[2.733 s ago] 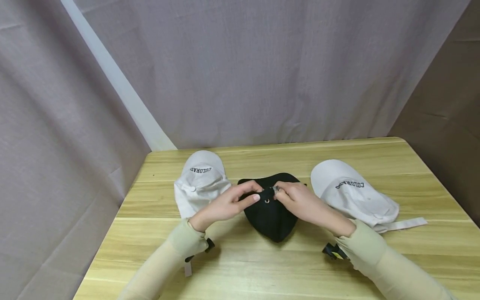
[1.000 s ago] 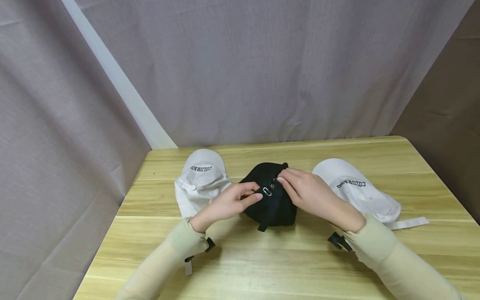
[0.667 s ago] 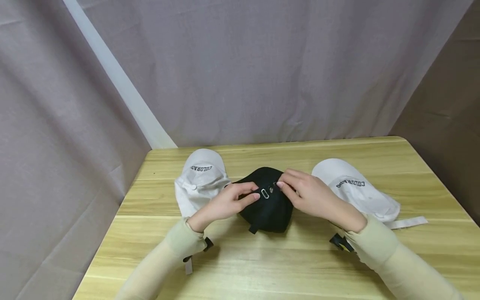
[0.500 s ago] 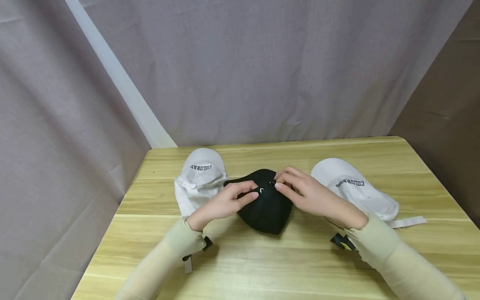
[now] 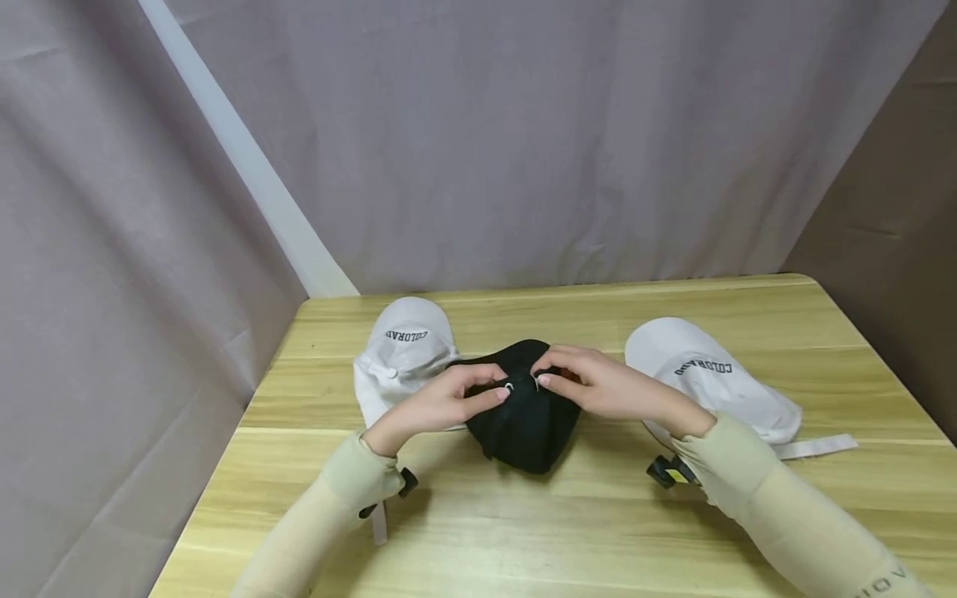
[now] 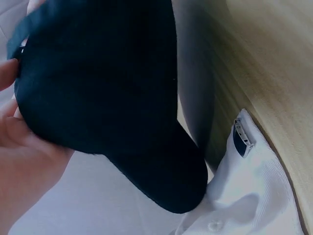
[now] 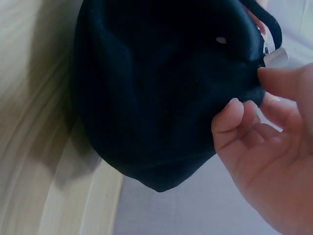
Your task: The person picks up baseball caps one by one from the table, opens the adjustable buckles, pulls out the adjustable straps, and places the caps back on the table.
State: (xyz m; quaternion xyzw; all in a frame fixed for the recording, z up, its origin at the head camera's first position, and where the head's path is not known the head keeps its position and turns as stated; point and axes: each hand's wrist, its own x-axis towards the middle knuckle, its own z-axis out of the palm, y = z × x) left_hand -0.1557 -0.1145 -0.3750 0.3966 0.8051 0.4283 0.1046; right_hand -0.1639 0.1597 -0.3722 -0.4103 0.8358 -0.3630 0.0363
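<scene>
A black baseball cap [image 5: 527, 436] is held by both hands over the table, its crown hanging toward the person. My left hand [image 5: 441, 400] pinches the cap's back edge between thumb and fingers, beside a small metal eyelet [image 5: 509, 387]. On the other side, my right hand [image 5: 609, 386] pinches the same edge near a metal buckle [image 7: 277, 57]. A thin black strap [image 7: 266, 18] arches up by that buckle in the right wrist view. The cap's brim [image 6: 171, 181] points down in the left wrist view; the strap's path between the fingers is partly hidden.
A white COLORADO cap [image 5: 409, 353] lies to the left, partly behind the left hand. Another white cap [image 5: 706, 378] lies to the right, its loose strap [image 5: 818, 447] stretched outward. The wooden table [image 5: 523, 531] ends at grey curtains [image 5: 523, 149].
The black cap has been turned and tilted between the hands, so its metal fittings show less than a second ago. The right hand has shifted slightly left. Both white caps stay in place.
</scene>
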